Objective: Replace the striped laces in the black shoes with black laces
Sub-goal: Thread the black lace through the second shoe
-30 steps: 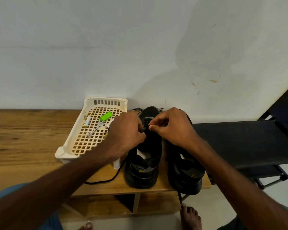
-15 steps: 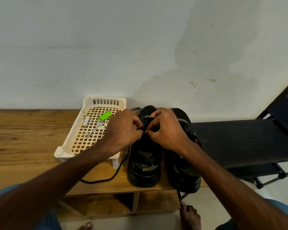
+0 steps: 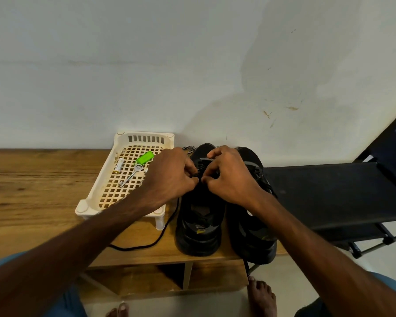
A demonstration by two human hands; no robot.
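Head view: two black chunky-soled shoes sit side by side on the wooden surface (image 3: 32, 191), toes to the wall, heels to the person. That orientation puts the lacing rows within easy reach of both hands.

Left hand (image 3: 169, 179) and right hand (image 3: 229, 179) meet over the left black shoe (image 3: 199, 225), fingertips pinched together just above its tongue area. Both look closed on something thin and dark, most likely the black lace (image 3: 146, 243), but the grip point is hidden by the fingers, so I can't confirm what each holds.

The lace's loose run trails from under the left hand, down beside the shoe, and curls across the surface towards the front edge. So the working end is at the grip, the slack well apart from it.

Right black shoe (image 3: 252, 225) is touching or just beside the left one, partly under the right forearm.

Striped black-and-white lace (image 3: 189, 148) shows behind the shoes near the wall, out of the eyelets as far as I can see.

Cream plastic lattice tray (image 3: 96, 197) stands left of the shoes, holding a green tag (image 3: 145, 157) and a metal key (image 3: 130, 177).

Judgement: threading in progress on the left shoe.
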